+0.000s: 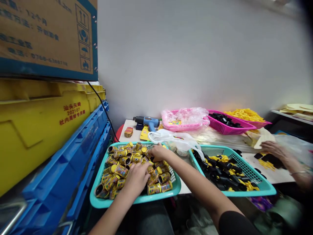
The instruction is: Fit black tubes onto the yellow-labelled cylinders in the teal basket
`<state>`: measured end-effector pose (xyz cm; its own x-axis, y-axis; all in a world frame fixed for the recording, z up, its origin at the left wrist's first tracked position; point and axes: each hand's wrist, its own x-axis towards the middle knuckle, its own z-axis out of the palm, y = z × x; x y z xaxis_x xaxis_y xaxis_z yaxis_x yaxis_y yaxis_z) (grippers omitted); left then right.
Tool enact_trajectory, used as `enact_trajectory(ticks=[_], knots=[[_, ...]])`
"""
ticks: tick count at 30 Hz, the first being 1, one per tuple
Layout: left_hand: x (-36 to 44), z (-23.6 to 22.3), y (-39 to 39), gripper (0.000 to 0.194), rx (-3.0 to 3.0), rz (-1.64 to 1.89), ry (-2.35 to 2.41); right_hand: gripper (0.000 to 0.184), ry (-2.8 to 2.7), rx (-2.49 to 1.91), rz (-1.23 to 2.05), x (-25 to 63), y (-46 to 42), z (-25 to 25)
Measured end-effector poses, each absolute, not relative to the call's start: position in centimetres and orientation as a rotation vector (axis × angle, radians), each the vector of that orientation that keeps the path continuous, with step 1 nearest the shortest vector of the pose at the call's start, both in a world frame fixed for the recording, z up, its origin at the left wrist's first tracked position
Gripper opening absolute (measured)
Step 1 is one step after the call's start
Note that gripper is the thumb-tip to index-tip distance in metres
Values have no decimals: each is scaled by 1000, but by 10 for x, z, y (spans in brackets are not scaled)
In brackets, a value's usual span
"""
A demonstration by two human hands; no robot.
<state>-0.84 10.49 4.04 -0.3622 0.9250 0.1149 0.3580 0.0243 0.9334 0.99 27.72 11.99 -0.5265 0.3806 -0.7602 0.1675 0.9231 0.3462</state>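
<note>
A turquoise basket [94, 195] holds a heap of small printed yellow-and-brown tubes [121, 170], some with yellow caps and others showing dark open ends. My left hand [137, 178] lies over the front middle of the heap, its fingers stretched out and thumb apart, touching the tubes. Farther back, my right hand [158, 152] reaches in from the right with fingers curled down around a tube, whose dark end shows below them. The fingertips of both hands are partly hidden among the tubes.
Right of my arm, another turquoise basket [269, 190] holds black and yellow plastic parts. Behind stand pink baskets [225, 130], a plastic bag [176, 137] and a blue heat gun [149, 121]. Stacked crates [49, 130] and a carton [49, 39] flank the left. Another person's hand [274, 150] works at right.
</note>
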Motion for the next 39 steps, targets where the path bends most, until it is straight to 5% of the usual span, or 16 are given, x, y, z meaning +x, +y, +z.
enact_trajectory(ticks=[6,10,17,21,26,28,34,39], knots=[[-13,31,98,16,1219,1456,1777,28,2455,649,-61,18,290,151],[-16,24,85,16,1177,1994,1735,34,2586,852,-478,36,280,165],[-9,22,62,19,983,2433,1536,36,2286,1199,-1792,77,205,163],[-18,25,56,19,1037,2340,1488,53,2230,1238,-1679,82,181,163],[-31,18,52,18,1127,2119,1244,39,2108,1178,-1498,75,172,154],[-25,16,53,13,827,2077,1108,41,2058,1343,-1648,74,166,141],[8,20,62,67,190,1921,755,47,2045,1830,-2084,76,138,98],[-5,21,60,50,111,1822,824,38,1891,1775,-2377,77,128,101]])
